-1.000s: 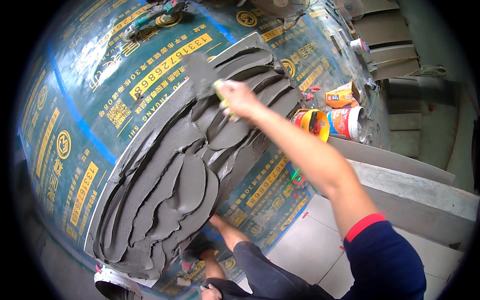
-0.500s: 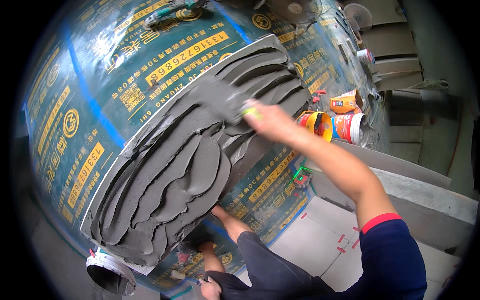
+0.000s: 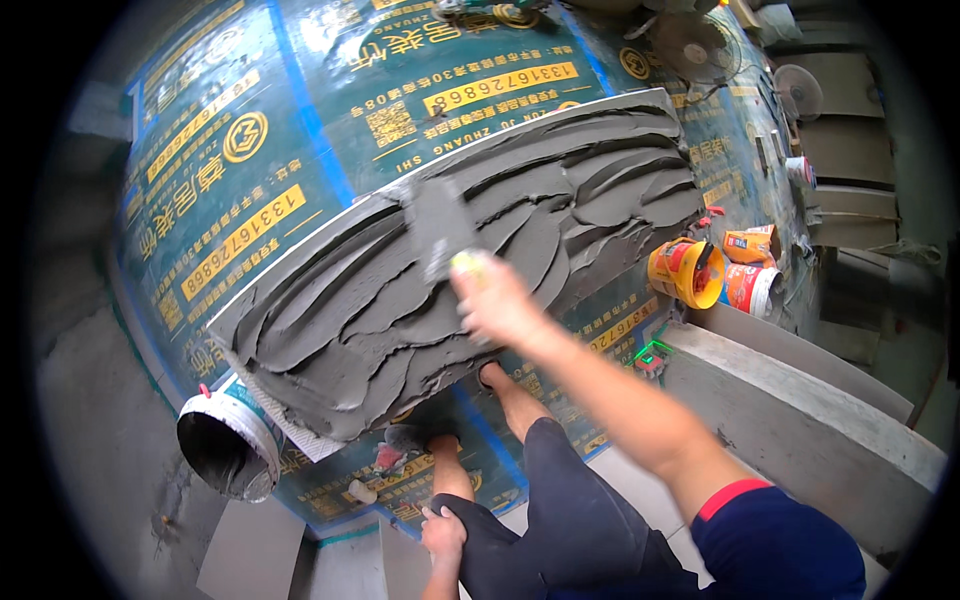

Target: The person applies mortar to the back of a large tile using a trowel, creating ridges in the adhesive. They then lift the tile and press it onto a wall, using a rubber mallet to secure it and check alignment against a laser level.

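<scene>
My right hand [image 3: 490, 300] grips the light yellow-green handle of a blurred steel trowel [image 3: 440, 230], held over thick grey mortar [image 3: 560, 240] spread in curving ridges on a long board or slab [image 3: 312, 450] with pale edges. Whether the blade touches the mortar I cannot tell. My left hand [image 3: 443, 532] rests at my left knee with its fingers curled against it. My bare feet are by the slab's near edge. An open white bucket [image 3: 225, 445], dark and coated inside, stands beside the slab's left end.
Green printed floor covering [image 3: 240, 220] with blue tape. At right are a yellow bucket [image 3: 685, 272], an orange bag [image 3: 750, 245], a white-red bucket [image 3: 750, 290], a laser level [image 3: 650, 365], a concrete ledge [image 3: 800, 420] and fans [image 3: 798, 92]. A power tool [image 3: 480, 12] lies beyond the slab.
My view has turned, so the slab appears more level and further right, with more of the left bucket showing. My right hand has swept the trowel leftward along the mortar.
</scene>
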Available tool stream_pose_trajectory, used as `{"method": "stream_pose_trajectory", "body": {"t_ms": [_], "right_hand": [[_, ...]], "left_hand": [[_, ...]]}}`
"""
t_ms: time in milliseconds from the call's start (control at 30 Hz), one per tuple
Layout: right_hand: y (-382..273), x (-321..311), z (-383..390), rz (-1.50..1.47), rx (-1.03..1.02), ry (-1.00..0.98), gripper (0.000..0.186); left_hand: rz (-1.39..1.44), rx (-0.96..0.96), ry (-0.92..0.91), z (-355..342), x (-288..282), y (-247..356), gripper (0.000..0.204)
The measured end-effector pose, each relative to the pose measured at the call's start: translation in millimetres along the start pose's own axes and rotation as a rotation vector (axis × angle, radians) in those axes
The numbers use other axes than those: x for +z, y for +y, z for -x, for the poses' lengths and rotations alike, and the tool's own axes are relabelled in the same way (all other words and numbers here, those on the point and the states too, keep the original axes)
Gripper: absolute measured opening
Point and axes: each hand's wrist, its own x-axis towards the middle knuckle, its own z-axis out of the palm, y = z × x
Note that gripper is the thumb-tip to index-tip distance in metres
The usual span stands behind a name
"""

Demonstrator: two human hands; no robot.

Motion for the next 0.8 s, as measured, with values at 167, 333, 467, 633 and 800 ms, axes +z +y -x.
{"method": "stream_pose_trajectory", "body": {"t_ms": [167, 333, 467, 633, 800], "right_hand": [[15.6, 162.8, 45.1, 0.43, -0.206, -0.135, 0.053], [22.5, 79.9, 25.1, 0.948, -0.338, -0.11, 0.043], [14.5, -74.3, 3.0, 0.99, -0.233, 0.405, 0.046], [-6.3, -176.3, -20.7, 0.158, 0.155, 0.408, 0.031], [36.5, -5.4, 40.4, 0.172, 0.099, 0.152, 0.029]], "left_hand": [[0.114, -0.014, 0.022, -1.1, 11.8, -21.2, 0.06], [0.19, -0.017, 0.017, 9.9, 5.6, -21.1, 0.058], [0.217, -0.003, 0.027, 15.3, 12.2, -21.7, 0.056], [0.316, 0.029, 0.068, 15.9, 35.6, -29.9, 0.055], [0.334, 0.048, 0.109, 20.0, 45.2, -38.6, 0.051]]}}
